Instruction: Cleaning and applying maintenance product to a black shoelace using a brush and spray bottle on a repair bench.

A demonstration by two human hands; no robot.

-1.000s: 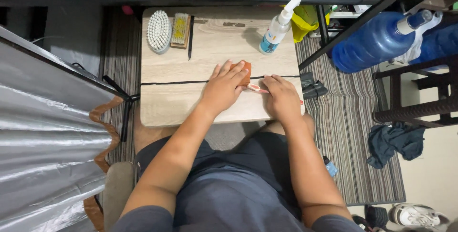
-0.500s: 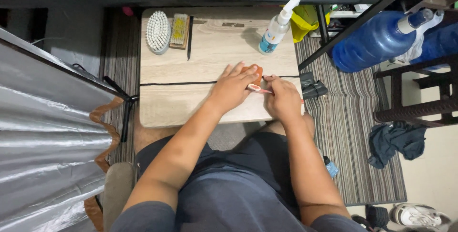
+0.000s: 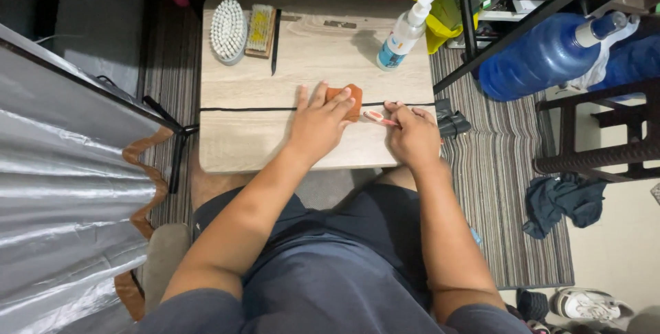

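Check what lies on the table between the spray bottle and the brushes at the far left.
Head view: only a thin black stick beside the brushes; otherwise bare table up to the spray bottle.

Both forearms reach forward from the lap onto the low wooden table (image 3: 275, 135). The left hand (image 3: 317, 122) lies palm down near the table's middle, fingers (image 3: 340, 104) spread and pressing flat. The right hand (image 3: 412, 135) rests at the table's right edge, fingers curled inward, thumb and forefinger pinched together, pointing toward the left hand.
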